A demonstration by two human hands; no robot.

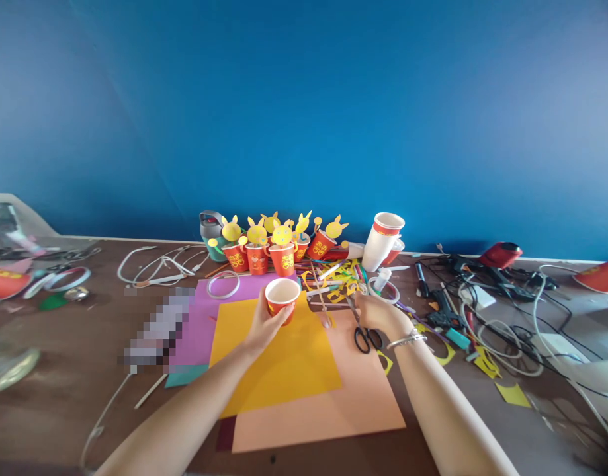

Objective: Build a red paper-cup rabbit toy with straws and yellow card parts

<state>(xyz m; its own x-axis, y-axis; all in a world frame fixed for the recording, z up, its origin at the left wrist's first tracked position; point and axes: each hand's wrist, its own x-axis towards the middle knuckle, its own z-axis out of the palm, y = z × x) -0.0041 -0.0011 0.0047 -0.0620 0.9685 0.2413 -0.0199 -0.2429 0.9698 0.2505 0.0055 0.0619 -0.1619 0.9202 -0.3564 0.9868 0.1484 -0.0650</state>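
Note:
My left hand is wrapped round a red paper cup with a white inside, held upright above a yellow paper sheet. My right hand reaches to the edge of the yellow scraps, its fingers bent together. Right by these fingers are black-handled scissors, handles toward me and blades partly hidden at the fingertips. What the fingers pinch, if anything, I cannot make out. Behind the left hand stand several red cups with yellow paper animal heads.
Peach and purple sheets lie beside the yellow one. Stacked white cups stand at the back. A glue gun and tangled cables lie right. At left are a white cable and a pixelated object.

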